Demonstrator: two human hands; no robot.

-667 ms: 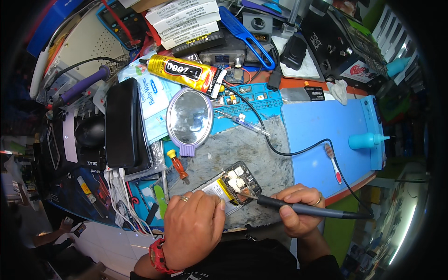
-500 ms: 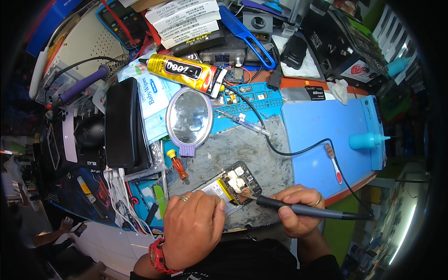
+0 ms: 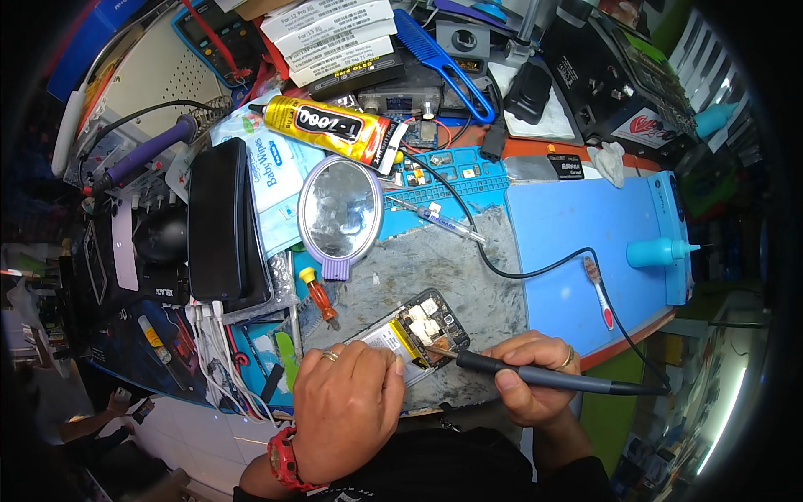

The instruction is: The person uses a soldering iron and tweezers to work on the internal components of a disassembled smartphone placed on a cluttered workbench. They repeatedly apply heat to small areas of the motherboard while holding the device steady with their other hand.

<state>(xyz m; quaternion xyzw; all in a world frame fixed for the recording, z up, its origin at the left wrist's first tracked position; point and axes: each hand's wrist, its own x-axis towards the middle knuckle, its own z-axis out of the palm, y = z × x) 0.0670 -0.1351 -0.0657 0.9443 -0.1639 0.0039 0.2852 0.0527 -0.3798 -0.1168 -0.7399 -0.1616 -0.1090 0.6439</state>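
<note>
An opened phone lies slantwise on the grey work mat, its circuit board bare at the far end. A silver battery with a yellow strip fills its nearer part. My left hand is closed over the near-left end of the phone, hiding that end. In my right hand is a soldering iron with a dark grey handle, gripped like a pen. Its metal tip meets the board beside the battery's edge; the exact contact spot is too small to make out.
Near the phone lie a red-and-yellow screwdriver, a round-framed mirror and a syringe. The iron's black cable loops over a blue mat with a toothbrush. A yellow glue tube and a black phone lie farther off.
The soldering iron and my right hand have shifted very slightly left. My left hand and the phone look unmoved.
</note>
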